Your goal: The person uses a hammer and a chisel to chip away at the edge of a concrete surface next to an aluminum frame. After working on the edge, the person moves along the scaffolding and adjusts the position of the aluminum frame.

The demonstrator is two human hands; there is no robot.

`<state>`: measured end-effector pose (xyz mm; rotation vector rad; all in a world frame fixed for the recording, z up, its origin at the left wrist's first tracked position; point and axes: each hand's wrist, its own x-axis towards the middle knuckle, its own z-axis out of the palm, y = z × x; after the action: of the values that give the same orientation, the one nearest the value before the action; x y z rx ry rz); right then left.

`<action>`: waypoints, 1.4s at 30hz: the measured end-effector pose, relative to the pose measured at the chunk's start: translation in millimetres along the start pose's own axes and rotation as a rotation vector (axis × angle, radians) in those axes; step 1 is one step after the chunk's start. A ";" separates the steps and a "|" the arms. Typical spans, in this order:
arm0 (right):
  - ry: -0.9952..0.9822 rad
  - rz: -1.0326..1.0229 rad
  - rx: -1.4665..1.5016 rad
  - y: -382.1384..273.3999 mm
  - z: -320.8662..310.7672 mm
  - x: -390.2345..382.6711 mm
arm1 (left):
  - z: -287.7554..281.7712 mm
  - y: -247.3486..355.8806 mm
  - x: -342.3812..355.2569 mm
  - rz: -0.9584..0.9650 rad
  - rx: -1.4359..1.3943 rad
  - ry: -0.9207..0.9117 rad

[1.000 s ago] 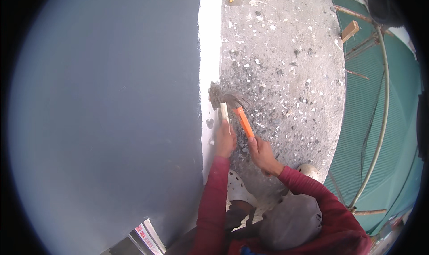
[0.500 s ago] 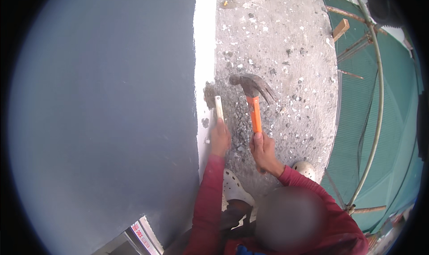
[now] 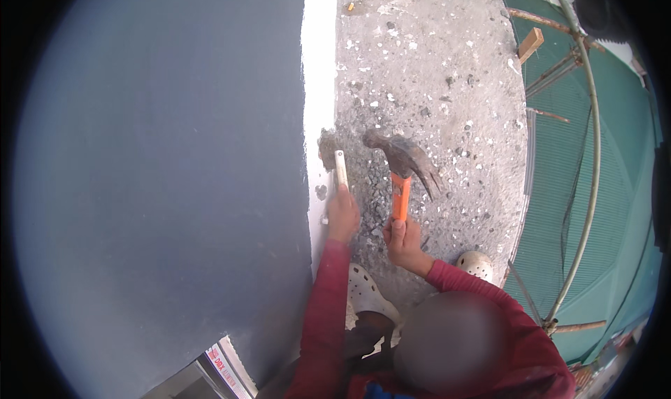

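My left hand is closed on a pale-handled tool, probably a chisel, at a chipped dark patch low on the white strip of the grey wall; the tool's working end is hard to make out. To its right, my right hand grips a claw hammer by its orange handle, the dark head raised beside the tool, apart from it. Grey rubble lies on the speckled concrete floor below.
My white perforated clogs are on the floor. Along the right edge are scaffold poles, a wooden block and green netting. A framed opening is at the lower left of the wall.
The hammer head was down by the chipped patch, then lifted away rightward, and is now slightly lower and further right, my right hand with it. My left hand stays at the patch.
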<state>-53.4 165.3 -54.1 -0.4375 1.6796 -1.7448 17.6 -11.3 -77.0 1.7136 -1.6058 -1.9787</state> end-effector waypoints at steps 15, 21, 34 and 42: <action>-0.038 0.279 -0.043 19.0 4.5 25.6 | 5.3 2.2 7.8 0.281 0.567 0.186; 0.030 0.307 -0.089 -2.3 -20.9 22.0 | 24.0 17.4 -5.9 0.142 0.181 0.033; -0.141 0.042 -0.293 -32.5 -29.8 47.1 | 36.2 40.5 -16.2 -0.124 -0.283 -0.029; -0.050 0.054 -0.193 -25.1 -29.6 34.7 | 35.4 40.4 -17.4 -0.100 -0.234 -0.051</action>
<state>-103.6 163.2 -40.3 -0.5134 1.8152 -1.5275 -24.3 3.7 -42.4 1.6954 -1.2637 -2.1728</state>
